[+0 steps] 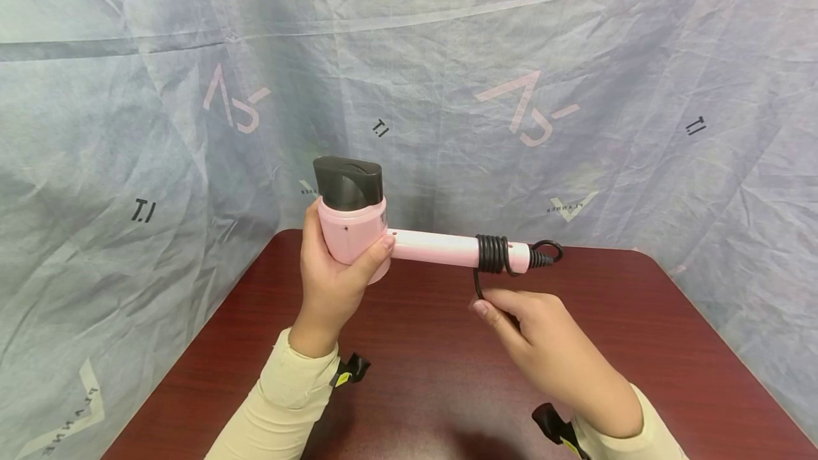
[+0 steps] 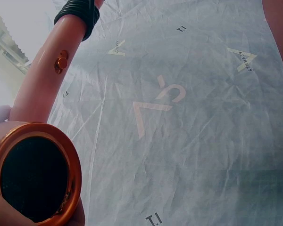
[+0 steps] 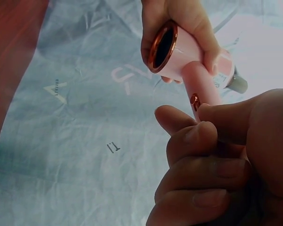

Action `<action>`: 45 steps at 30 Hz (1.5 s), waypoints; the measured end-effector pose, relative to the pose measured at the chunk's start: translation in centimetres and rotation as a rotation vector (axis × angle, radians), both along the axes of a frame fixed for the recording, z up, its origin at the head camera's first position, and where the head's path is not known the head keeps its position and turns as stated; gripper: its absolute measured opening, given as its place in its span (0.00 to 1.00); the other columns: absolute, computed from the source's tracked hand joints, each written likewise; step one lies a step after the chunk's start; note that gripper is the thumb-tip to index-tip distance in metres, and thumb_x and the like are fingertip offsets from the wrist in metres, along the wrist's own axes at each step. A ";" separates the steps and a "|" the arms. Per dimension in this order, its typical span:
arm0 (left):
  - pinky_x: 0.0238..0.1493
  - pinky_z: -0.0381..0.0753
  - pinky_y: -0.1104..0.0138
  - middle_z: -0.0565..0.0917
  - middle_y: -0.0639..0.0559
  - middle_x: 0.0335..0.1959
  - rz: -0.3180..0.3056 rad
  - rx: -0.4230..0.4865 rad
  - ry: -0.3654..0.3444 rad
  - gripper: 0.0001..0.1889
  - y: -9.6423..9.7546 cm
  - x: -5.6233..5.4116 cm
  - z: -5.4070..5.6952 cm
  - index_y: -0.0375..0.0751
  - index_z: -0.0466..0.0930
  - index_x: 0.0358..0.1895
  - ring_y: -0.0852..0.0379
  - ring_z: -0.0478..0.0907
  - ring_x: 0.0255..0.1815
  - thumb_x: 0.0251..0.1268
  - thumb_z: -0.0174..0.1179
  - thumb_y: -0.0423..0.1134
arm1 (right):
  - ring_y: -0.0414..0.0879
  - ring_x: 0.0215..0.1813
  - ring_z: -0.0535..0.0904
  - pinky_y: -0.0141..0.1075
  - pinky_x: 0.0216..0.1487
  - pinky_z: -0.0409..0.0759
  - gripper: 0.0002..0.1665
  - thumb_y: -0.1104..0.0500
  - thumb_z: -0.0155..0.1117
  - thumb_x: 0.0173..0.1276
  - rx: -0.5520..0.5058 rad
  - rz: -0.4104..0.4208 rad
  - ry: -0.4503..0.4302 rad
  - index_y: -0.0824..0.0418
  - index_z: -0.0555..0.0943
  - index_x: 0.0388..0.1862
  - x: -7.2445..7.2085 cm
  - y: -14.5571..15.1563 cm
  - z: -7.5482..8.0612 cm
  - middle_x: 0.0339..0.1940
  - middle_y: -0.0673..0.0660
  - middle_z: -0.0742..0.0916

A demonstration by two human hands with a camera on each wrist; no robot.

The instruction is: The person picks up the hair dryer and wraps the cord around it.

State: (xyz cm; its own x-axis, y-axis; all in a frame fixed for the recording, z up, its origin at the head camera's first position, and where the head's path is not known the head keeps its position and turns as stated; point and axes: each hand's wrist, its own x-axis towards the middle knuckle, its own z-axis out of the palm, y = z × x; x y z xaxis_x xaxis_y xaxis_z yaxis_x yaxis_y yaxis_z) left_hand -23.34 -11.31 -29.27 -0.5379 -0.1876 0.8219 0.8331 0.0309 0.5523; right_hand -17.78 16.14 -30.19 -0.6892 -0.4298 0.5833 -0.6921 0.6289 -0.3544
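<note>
My left hand (image 1: 332, 275) grips the barrel of a pink hair dryer (image 1: 434, 248) and holds it above the table. Its black nozzle (image 1: 348, 184) points up, and the handle reaches sideways to the right. A black cord (image 1: 492, 254) is wound in several turns around the handle's end. Below these coils, my right hand (image 1: 549, 339) pinches the cord's hanging length between thumb and fingers. The left wrist view shows the dryer's copper-rimmed back end (image 2: 37, 172) and a copper switch (image 2: 62, 62) on the handle. In the right wrist view, curled fingers (image 3: 193, 169) overlap the handle.
A dark red wooden table (image 1: 409, 375) lies under both hands. Grey printed cloth (image 1: 434, 91) hangs behind it and along both sides. Black straps (image 1: 354, 369) show at the wrists, by the cream sleeves (image 1: 281, 396).
</note>
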 end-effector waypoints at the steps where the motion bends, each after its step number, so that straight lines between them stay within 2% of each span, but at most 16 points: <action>1: 0.50 0.84 0.60 0.81 0.44 0.52 0.000 0.002 0.002 0.41 0.1 0.2 0.1 0.42 0.69 0.69 0.45 0.82 0.47 0.48 0.76 0.23 | 0.28 0.23 0.54 0.24 0.23 0.58 0.23 0.49 0.60 0.80 -0.001 0.004 0.006 0.44 0.65 0.22 0.1 0.0 0.0 0.21 0.37 0.59; 7: 0.49 0.83 0.63 0.81 0.42 0.51 0.008 0.008 0.016 0.40 0.7 1.6 1.3 0.32 0.68 0.68 0.48 0.81 0.46 0.47 0.73 0.21 | 0.28 0.24 0.54 0.24 0.23 0.58 0.23 0.51 0.61 0.79 -0.004 0.016 0.038 0.43 0.65 0.23 0.2 0.0 0.0 0.21 0.37 0.59; 10: 0.50 0.83 0.64 0.81 0.43 0.51 0.010 0.010 0.010 0.39 0.7 1.9 1.6 0.30 0.67 0.68 0.49 0.81 0.46 0.47 0.72 0.20 | 0.28 0.24 0.56 0.24 0.23 0.60 0.22 0.52 0.62 0.79 -0.002 0.022 0.052 0.43 0.66 0.24 0.3 0.0 0.1 0.21 0.37 0.60; 22: 0.51 0.83 0.64 0.81 0.43 0.52 0.030 0.015 -0.002 0.41 0.8 1.9 1.7 0.30 0.66 0.68 0.48 0.80 0.47 0.47 0.73 0.20 | 0.29 0.25 0.62 0.20 0.26 0.62 0.15 0.56 0.65 0.76 -0.011 0.047 0.104 0.40 0.74 0.30 0.5 0.0 0.4 0.22 0.36 0.65; 29: 0.48 0.84 0.64 0.81 0.43 0.52 0.045 0.004 -0.005 0.39 0.8 1.9 1.5 0.31 0.67 0.67 0.48 0.80 0.47 0.48 0.74 0.20 | 0.30 0.29 0.71 0.20 0.33 0.69 0.09 0.59 0.68 0.74 0.001 0.044 0.148 0.43 0.82 0.38 1.0 0.2 0.7 0.27 0.36 0.77; 38: 0.39 0.87 0.65 0.81 0.42 0.49 0.056 -0.018 0.002 0.41 0.8 2.0 1.4 0.30 0.66 0.68 0.49 0.82 0.43 0.47 0.75 0.20 | 0.31 0.32 0.74 0.20 0.35 0.71 0.10 0.63 0.69 0.71 -0.033 0.070 0.182 0.47 0.86 0.44 1.5 0.5 1.2 0.32 0.37 0.82; 45: 0.45 0.86 0.65 0.82 0.43 0.49 0.091 -0.057 0.010 0.41 0.8 2.1 1.4 0.31 0.67 0.68 0.50 0.81 0.44 0.47 0.76 0.23 | 0.30 0.31 0.72 0.20 0.34 0.71 0.12 0.65 0.71 0.68 -0.052 0.064 0.211 0.50 0.87 0.45 1.6 1.0 1.4 0.31 0.37 0.81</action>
State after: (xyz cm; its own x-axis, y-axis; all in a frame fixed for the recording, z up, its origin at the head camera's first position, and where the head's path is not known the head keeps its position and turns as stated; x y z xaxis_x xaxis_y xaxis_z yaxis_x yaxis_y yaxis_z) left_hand -21.27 -10.51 -27.87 -0.5129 -0.1878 0.8377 0.8306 0.1380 0.5395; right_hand -16.16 17.14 -28.78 -0.5222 -0.4340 0.7341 -0.7920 0.5660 -0.2288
